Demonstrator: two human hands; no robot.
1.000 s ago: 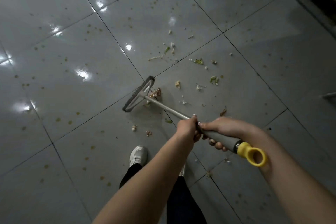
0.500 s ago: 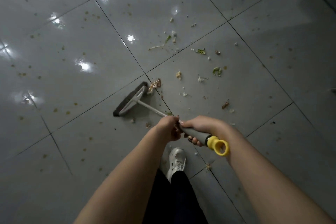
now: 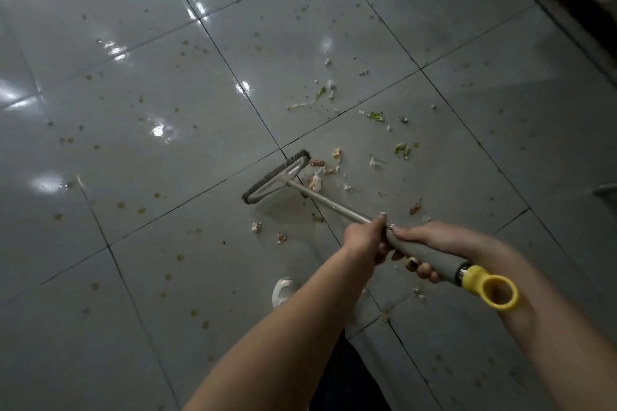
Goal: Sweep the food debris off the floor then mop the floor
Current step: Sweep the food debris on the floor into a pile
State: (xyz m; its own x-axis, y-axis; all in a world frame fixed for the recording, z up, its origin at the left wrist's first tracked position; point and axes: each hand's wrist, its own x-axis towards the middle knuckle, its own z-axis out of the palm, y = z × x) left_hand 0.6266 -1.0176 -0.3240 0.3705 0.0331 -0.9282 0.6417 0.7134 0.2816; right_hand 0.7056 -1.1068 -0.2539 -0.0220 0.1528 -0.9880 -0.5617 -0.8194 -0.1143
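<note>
low in the middle of the view, both hands are wrapped around one broom (image 3: 337,202). left hand (image 3: 365,237) is curled closed on the metal shaft just ahead of the grey grip, thumb on top. right hand (image 3: 430,243) is closed round the grey grip right behind it, fingertips (image 3: 424,269) showing underneath, the two hands touching. behind the right hand the handle ends in a yellow ring (image 3: 494,290). the shaft slants away up and left to the broom head (image 3: 277,177), bristles down on the grey tiled floor (image 3: 133,143). food debris (image 3: 374,140) lies scattered just right of and beyond the head, some bits touching it, with two crumbs (image 3: 267,232) nearer the hands. a white shoe (image 3: 283,290) peeks out under the left forearm.
</note>
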